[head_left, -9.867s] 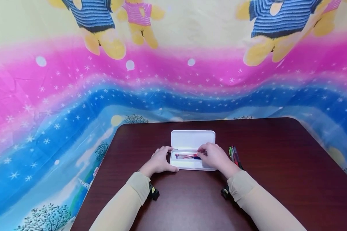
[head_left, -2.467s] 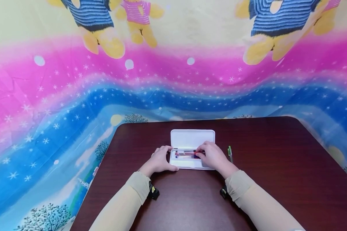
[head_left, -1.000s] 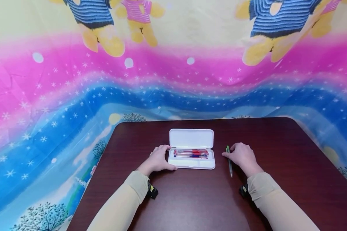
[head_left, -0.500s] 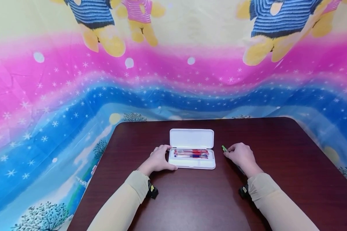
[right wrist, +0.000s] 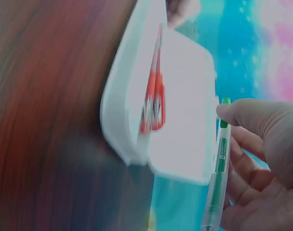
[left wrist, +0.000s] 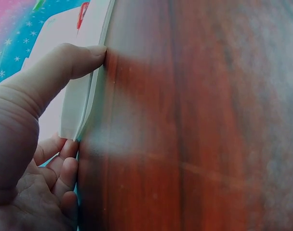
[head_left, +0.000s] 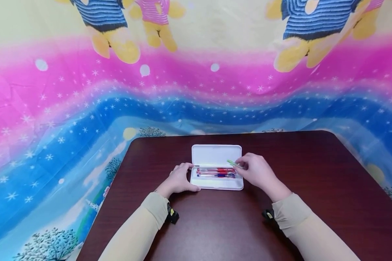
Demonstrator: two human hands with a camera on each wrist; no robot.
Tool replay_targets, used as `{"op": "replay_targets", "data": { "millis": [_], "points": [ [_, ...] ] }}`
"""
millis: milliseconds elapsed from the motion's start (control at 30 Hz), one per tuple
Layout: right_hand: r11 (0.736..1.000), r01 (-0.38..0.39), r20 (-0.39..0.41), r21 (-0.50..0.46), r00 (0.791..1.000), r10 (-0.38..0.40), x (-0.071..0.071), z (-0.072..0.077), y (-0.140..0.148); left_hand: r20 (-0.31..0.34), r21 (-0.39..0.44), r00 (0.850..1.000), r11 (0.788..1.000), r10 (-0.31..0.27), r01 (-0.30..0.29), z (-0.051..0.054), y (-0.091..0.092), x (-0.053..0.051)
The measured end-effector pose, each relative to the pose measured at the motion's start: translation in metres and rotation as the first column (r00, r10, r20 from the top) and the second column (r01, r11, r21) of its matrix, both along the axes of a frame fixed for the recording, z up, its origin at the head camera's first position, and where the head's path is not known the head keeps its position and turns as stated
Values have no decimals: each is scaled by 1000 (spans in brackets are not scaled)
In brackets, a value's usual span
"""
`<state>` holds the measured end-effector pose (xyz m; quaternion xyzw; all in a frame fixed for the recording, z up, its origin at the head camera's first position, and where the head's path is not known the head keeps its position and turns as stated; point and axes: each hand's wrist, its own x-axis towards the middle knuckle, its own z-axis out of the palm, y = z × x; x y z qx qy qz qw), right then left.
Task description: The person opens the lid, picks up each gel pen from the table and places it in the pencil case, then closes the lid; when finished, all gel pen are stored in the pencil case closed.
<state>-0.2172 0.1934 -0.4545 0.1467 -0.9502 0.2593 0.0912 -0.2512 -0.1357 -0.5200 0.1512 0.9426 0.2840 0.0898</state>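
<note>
A white pencil case stands with its lid raised on the table. Several red and blue pens lie in its rear compartment, their lower ends partly behind my right hand. My left hand holds the case's left end. In the left wrist view its thumb presses the front edge, while the fingers are at the case's end. Over the case's right end, my right hand pinches a clear pen with a green button. That pen hangs above the case, slanted, with its green end toward the lid.
The dark wooden table has rounded far corners. A printed cloth hangs behind and beside it. A small black device is strapped at the left wrist, another at the right.
Pens that lay right of the case are now inside it. My right hand has picked up the green pen from the table and moved it left over the case. The left hand stays put.
</note>
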Motion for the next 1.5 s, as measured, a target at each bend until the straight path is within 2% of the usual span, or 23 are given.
{"op": "replay_targets", "data": {
  "millis": [100, 200, 433, 800, 967, 1267, 1500],
  "points": [
    [995, -89, -20, 36, 996, 90, -2, -2, -19, 6, 4, 1000, 1000, -1, 1, -1, 0, 0],
    [988, -140, -8, 63, 990, 141, -5, -8, -35, 8, 3, 1000, 1000, 3, -3, -2, 0, -1],
    [977, -186, 48, 101, 982, 182, -14, -24, -60, 10, 8, 1000, 1000, -5, 5, 1, -1, 0],
    [977, -185, 55, 102, 982, 180, -23, -38, -78, 10, 1, 1000, 1000, -13, 13, 3, -1, 0],
    [972, -195, 43, 133, 981, 191, -24, -43, -83, 13, -2, 1000, 1000, -19, 19, 3, 0, 0],
    [961, -214, 23, 177, 977, 213, -25, -44, -86, 12, 2, 1000, 1000, -12, 12, 2, 0, 1],
    [973, -196, 51, 124, 980, 191, -24, -43, -82, 6, 6, 1000, 1000, -13, 13, 3, 0, 1]
  ]
}}
